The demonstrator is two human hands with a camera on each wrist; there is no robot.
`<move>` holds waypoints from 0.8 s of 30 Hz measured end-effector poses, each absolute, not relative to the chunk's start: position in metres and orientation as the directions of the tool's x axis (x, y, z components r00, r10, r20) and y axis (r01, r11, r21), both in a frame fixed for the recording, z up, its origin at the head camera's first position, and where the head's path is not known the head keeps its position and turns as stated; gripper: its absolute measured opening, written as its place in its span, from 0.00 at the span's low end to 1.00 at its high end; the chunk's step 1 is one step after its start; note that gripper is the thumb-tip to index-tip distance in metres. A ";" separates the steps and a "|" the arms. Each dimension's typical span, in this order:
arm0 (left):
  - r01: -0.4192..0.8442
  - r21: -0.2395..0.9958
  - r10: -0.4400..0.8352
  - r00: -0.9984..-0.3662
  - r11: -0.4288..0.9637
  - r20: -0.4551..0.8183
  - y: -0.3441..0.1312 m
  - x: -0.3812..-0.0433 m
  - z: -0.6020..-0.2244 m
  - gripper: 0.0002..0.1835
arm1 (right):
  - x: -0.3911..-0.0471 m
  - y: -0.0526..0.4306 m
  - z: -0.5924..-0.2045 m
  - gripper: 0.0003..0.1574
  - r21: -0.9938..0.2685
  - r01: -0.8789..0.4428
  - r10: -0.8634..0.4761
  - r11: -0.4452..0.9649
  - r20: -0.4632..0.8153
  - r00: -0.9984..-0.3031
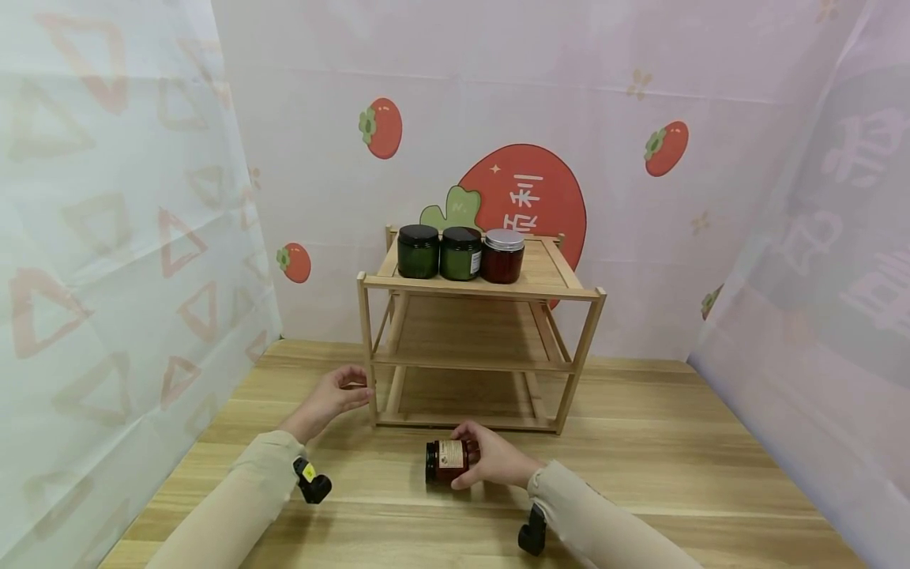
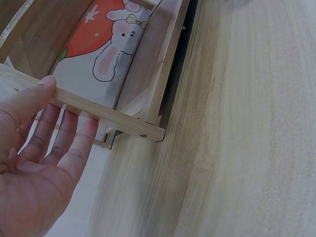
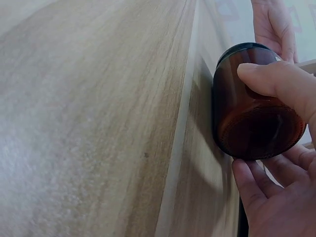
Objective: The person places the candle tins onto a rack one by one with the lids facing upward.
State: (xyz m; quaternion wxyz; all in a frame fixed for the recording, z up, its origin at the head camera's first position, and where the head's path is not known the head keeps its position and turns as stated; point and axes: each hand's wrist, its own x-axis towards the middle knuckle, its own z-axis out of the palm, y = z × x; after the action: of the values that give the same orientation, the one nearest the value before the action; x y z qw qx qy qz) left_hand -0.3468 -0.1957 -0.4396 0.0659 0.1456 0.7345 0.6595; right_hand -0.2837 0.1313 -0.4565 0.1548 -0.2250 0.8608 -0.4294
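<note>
Low on its front left post, the wooden rack (image 1: 472, 365) is pinched by my left hand (image 1: 332, 401); thumb and fingers lie on either side of the post (image 2: 106, 112) in the left wrist view. My right hand (image 1: 490, 457) grips an amber glass jar (image 1: 450, 462) in front of the rack. This jar lies on its side, its black lid toward the left and a pale label facing up. In the right wrist view the thumb presses the jar's (image 3: 256, 118) side while the fingers reach under it. Whether the jar touches the table is hard to tell.
On the rack's top shelf stand two green jars with black lids, one left (image 1: 418, 253) and one middle (image 1: 460, 254), beside a dark red jar (image 1: 502, 257) with a silver lid. Printed cloth walls (image 1: 611, 316) enclose the wooden table (image 1: 661, 442) at the back and sides.
</note>
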 end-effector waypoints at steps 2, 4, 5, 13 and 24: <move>0.128 0.988 0.301 -0.949 0.088 0.096 -0.196 -0.347 -0.439 0.23 | -0.284 0.132 -0.457 0.43 -0.805 -0.252 -0.518 0.537 -0.078 -0.852; 0.127 0.988 0.301 -0.949 0.087 0.095 -0.196 -0.347 -0.439 0.23 | -0.284 0.132 -0.458 0.43 -0.805 -0.252 -0.519 0.538 -0.080 -0.851; 0.126 0.988 0.301 -0.949 0.085 0.095 -0.196 -0.347 -0.439 0.23 | -0.284 0.133 -0.458 0.43 -0.806 -0.250 -0.520 0.537 -0.082 -0.850; 0.123 0.989 0.304 -0.948 0.077 0.095 -0.196 -0.347 -0.439 0.23 | -0.284 0.133 -0.459 0.42 -0.825 -0.237 -0.530 0.512 -0.087 -0.844; 0.129 0.989 0.299 -0.949 0.078 0.100 -0.195 -0.347 -0.439 0.22 | -0.283 0.133 -0.453 0.46 -0.823 -0.262 -0.547 0.505 -0.071 -0.834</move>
State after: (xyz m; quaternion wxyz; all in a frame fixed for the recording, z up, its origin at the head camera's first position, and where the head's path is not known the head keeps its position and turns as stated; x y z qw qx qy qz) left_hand -0.3467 -0.1954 -0.4391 0.0641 0.1460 0.7313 0.6631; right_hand -0.2835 0.1334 -0.4529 0.1634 -0.2374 0.8519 -0.4372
